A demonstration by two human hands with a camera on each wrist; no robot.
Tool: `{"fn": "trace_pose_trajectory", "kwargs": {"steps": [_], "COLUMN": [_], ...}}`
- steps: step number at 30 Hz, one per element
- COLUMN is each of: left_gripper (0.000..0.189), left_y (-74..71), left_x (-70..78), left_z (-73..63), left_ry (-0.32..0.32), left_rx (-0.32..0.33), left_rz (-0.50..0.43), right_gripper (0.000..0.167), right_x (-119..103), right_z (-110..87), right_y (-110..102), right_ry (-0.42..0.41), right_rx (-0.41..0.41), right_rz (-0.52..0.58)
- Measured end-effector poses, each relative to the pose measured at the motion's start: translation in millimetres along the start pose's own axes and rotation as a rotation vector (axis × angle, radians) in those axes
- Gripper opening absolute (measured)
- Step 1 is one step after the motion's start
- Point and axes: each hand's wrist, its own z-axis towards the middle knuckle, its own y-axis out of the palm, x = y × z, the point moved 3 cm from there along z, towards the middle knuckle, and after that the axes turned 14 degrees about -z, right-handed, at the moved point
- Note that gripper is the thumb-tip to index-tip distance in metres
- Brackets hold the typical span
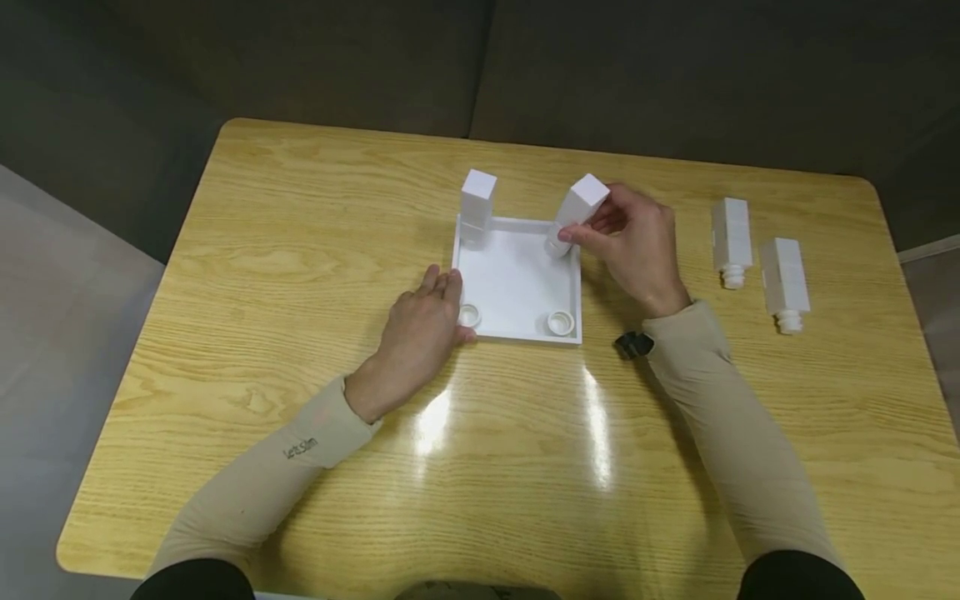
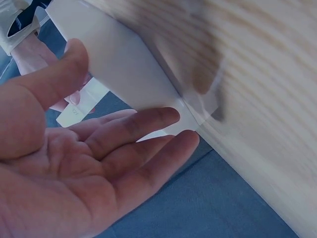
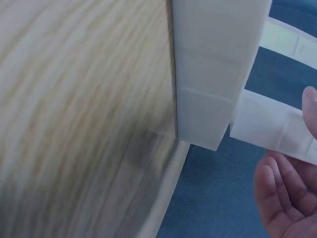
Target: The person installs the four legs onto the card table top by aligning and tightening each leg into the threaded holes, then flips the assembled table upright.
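A shallow white square tray (image 1: 517, 283) with a raised rim lies on the table. My left hand (image 1: 422, 329) rests against its left side and front left corner, fingers nearly straight; the left wrist view shows them along the tray's outer wall (image 2: 119, 54). With thumb and fingers my right hand (image 1: 641, 242) holds a white square leg (image 1: 582, 202), tilted at the back right corner, its lower end at the tray's floor. Another leg (image 1: 477, 200) stands upright in the back left corner. Round sockets show at the front left (image 1: 468, 316) and front right (image 1: 560, 322).
Two loose white legs with threaded ends, a farther one (image 1: 731, 237) and a nearer one (image 1: 785, 279), lie right of my right hand. The wooden table (image 1: 300, 242) has its back edge against dark panels (image 1: 637, 75).
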Motion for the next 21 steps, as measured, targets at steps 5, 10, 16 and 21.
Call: {"fn": "trace_pose_trajectory", "kwargs": {"steps": [5, 10, 16, 21], "left_gripper": [0.085, 0.085, 0.085, 0.085], "left_y": [0.2, 0.3, 1.3, 1.0], "left_x": [-0.1, 0.1, -1.1, -1.3], "left_z": [0.0, 0.0, -0.2, -0.1], "left_ry": [0.004, 0.002, 0.002, 0.005], "left_rx": [0.000, -0.003, -0.004, -0.003], "left_rz": [-0.004, -0.003, 0.009, 0.007], "right_gripper": [0.036, 0.040, 0.040, 0.035], "right_x": [0.3, 1.0, 2.6, 3.8], "right_z": [-0.9, -0.7, -0.4, -0.5], "right_y": [1.0, 2.6, 2.3, 1.3], "right_ry": [-0.037, -0.034, 0.020, 0.031], "right_rx": [0.026, 0.023, 0.015, -0.002], "right_rz": [-0.020, -0.023, -0.007, 0.029]}}
